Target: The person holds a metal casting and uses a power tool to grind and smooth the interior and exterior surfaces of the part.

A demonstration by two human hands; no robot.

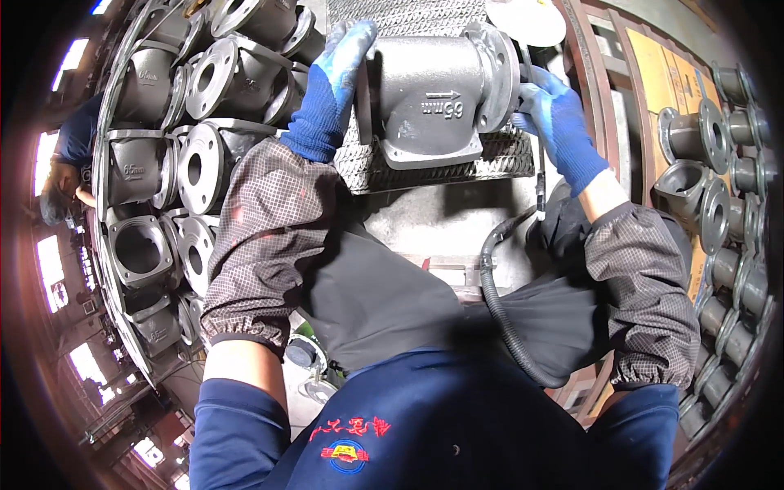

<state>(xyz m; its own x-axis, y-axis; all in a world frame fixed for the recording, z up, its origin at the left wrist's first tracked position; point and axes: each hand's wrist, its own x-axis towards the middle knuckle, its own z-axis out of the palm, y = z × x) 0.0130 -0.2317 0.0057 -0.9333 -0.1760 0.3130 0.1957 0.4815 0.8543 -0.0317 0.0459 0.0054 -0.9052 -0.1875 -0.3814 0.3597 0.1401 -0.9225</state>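
Note:
A grey cast-iron valve body (433, 90) with round side flanges and a square lower flange lies on a metal mesh mat. My left hand (343, 61), in a blue glove, presses against its left flange with the fingers over the edge. At the right flange, my gloved right hand (555, 110) has its fingers closed around a slim, rod-like tool (524, 55). Part of that tool is hidden by the glove, so its exact kind is unclear. A thin dark line (540, 180) hangs below this hand.
More cast valve bodies (139, 167) are stacked at the left, and others (694, 135) stand at the right beyond a brown metal frame (584, 57). A black corrugated hose (494, 306) crosses my lap. Another person (69, 171) is at the far left.

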